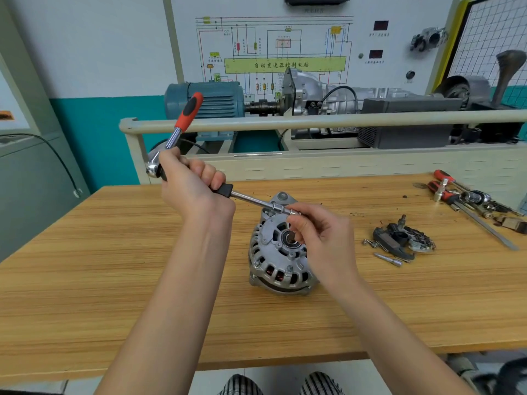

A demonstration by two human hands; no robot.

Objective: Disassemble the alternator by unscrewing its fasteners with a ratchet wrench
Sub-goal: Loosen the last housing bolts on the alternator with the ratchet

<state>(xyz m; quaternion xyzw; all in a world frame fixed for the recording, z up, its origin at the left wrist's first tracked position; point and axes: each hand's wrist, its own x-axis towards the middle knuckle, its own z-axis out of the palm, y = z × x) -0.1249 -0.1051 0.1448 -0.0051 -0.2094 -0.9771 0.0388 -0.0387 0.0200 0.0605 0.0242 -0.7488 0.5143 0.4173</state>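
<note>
Both hands held tools: the left hand (189, 182) gripped the ratchet (174, 138), handle pointing to 1 o'clock, its extension (253, 200) running toward 4 o'clock; the right hand (319, 232) pinched its tip over the alternator (273, 252), shaft up, mid-desk (114, 266).

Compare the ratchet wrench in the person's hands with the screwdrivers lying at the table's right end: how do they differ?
The ratchet wrench is held in the air by the left hand; the screwdrivers lie untouched on the table. The wrench carries a long extension steadied by the right hand. Both have red-and-black handles.
</note>
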